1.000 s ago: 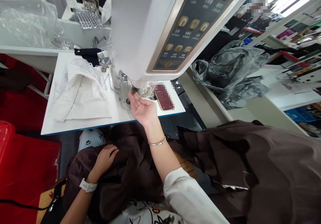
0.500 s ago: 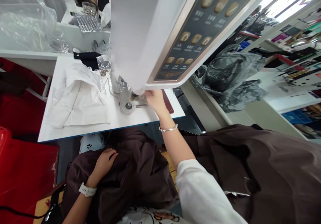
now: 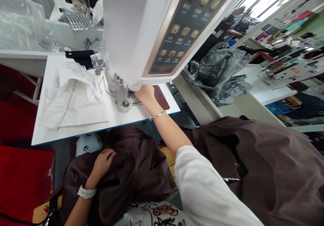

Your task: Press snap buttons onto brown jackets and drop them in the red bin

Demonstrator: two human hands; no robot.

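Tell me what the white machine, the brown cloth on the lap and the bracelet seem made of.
White machine: perhaps painted metal or hard plastic; smooth, softly shiny. Brown cloth: likely woven fabric, matt, lying in soft folds. Bracelet: probably polished metal, silvery with glints.

On the white machine (image 3: 129,33), we can't make out any full word. Its ctrl panel (image 3: 184,19) has 3 rows of gold btns (image 3: 185,31) w/ dark symbols: we get a slanted stroke on the top RH one, arch shapes on the mid row's outer 2. White captions (image 3: 170,39) below = too blurry for us. Winged emblem (image 3: 162,68) at panel's foot: ctr. char. unclear. Phone (image 3: 161,98) txt: too small to read.
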